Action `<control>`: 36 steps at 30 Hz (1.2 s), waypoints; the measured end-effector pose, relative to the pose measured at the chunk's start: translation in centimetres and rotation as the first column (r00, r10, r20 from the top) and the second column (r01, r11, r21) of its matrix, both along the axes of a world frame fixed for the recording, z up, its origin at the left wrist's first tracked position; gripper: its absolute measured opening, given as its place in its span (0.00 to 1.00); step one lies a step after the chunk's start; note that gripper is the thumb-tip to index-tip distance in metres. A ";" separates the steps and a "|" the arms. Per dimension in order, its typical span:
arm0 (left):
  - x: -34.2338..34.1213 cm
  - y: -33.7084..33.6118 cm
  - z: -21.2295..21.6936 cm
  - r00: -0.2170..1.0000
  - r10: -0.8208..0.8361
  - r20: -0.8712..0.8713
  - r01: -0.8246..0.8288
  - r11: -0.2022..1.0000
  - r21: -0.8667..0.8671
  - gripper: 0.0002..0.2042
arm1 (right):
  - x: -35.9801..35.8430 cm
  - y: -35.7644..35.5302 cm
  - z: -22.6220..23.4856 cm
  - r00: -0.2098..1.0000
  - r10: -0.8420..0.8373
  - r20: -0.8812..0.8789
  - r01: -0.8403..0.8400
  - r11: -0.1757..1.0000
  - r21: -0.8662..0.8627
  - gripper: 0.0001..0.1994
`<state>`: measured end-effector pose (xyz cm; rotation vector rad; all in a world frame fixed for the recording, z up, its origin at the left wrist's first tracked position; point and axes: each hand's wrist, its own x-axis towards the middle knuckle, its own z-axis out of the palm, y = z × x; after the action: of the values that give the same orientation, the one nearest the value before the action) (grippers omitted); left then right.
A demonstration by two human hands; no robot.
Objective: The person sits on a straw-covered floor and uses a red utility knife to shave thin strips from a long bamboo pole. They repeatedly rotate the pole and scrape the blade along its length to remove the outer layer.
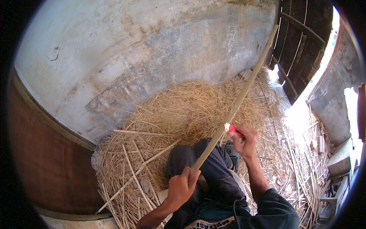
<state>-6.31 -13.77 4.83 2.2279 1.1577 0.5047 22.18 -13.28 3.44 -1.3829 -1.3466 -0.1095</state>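
Observation:
A long, pale bamboo pole slants from my lap up to the far right, its far end near the dark plank door. My left hand is closed around its near end, above my thigh. Beside the middle of the pole, my right hand is closed on a small red object. A bright spot shows where that object meets the pole's right edge. Blur and my fingers hide the rest of it, so its kind is unclear. My bent knees are under the pole.
A heap of straw-like shavings covers the floor ahead. Loose bamboo strips lie across it on the left, and several more lie at the right. A stained wall stands behind, with a plank door at the far right.

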 end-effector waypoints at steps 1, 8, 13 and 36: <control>-0.5 -0.3 -0.4 1.000 -0.003 -0.004 0.003 1.000 -0.007 0.21 | 0.6 0.2 0.1 0.997 -0.069 -0.038 0.068 0.997 -0.025 0.11; -3.0 -1.2 -1.5 0.999 0.003 -0.035 -0.007 0.993 -0.115 0.24 | 3.9 2.1 0.1 0.982 -0.188 -0.032 0.187 0.982 -0.035 0.10; -4.3 -1.5 -0.7 0.991 0.039 -0.130 -0.063 0.981 -0.184 0.22 | 6.7 4.4 0.8 0.973 -0.228 -0.029 0.227 0.974 -0.023 0.11; -10.8 -0.9 -3.6 0.966 0.230 -0.117 -0.252 0.938 -0.236 0.24 | 19.3 13.2 1.7 0.835 0.173 -0.523 -0.232 0.971 -0.049 0.21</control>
<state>-17.14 -14.67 1.24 1.9200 1.4663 0.3375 41.44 -0.06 5.12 -1.2312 -1.0403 0.4613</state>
